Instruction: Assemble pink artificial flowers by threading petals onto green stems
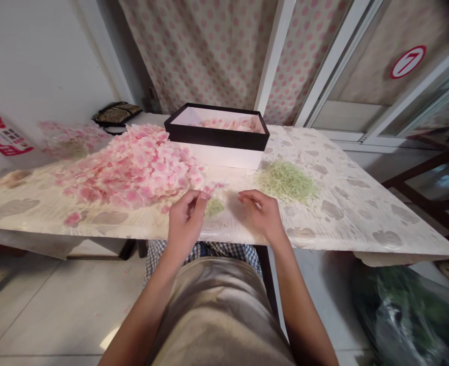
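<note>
My left hand (186, 216) is at the table's front edge, thumb and index finger pinched together; what is between them is too small to make out. To its right, my right hand (262, 211) hovers over the cloth with loosely bent fingers slightly apart, and nothing shows in it. Between the hands lies a small clump of pale green strands (214, 207). A large heap of pink and white petals (144, 168) spreads on the left. Right of my right hand sits a bigger green pile of thin strands (289, 181).
Behind the hands stands an open white box with a black rim (216, 137), pink petals inside. A patterned cloth covers the table (346, 218). At the back left is a dark patterned bag (118, 113). A plastic bag with green contents (411, 315) rests low on the right.
</note>
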`<state>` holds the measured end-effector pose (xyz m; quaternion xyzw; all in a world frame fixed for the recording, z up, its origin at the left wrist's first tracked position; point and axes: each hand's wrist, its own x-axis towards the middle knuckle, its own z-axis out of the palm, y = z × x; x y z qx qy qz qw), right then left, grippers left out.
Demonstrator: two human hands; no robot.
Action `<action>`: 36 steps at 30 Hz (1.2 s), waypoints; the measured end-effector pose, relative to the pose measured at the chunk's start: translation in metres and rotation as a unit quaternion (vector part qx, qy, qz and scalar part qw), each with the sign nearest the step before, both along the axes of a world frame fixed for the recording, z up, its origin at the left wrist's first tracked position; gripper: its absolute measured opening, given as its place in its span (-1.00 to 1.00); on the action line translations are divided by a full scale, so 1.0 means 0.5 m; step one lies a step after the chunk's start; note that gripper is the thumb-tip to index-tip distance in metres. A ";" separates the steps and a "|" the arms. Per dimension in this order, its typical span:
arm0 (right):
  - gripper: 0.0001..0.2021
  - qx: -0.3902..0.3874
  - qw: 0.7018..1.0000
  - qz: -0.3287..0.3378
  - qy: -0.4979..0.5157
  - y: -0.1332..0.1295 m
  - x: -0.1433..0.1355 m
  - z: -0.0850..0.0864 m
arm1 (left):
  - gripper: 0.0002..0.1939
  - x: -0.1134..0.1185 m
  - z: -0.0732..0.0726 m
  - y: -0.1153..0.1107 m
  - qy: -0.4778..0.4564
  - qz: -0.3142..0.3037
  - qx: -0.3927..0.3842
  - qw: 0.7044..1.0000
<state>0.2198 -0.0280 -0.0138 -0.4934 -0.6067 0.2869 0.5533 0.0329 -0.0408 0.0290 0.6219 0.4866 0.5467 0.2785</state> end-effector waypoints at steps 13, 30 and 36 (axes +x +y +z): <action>-0.97 0.034 0.999 -0.036 0.021 -0.023 0.064 0.013 | -0.84 0.022 -0.001 -0.001 0.055 -0.070 0.029 0.996; -0.89 0.101 0.979 -0.137 0.111 -0.093 0.123 0.091 | -0.79 0.036 0.015 -0.013 0.344 -0.006 0.063 0.937; -0.95 0.107 0.980 -0.153 0.073 -0.097 0.118 0.092 | -0.88 -0.169 -0.003 0.027 0.298 0.191 0.035 0.935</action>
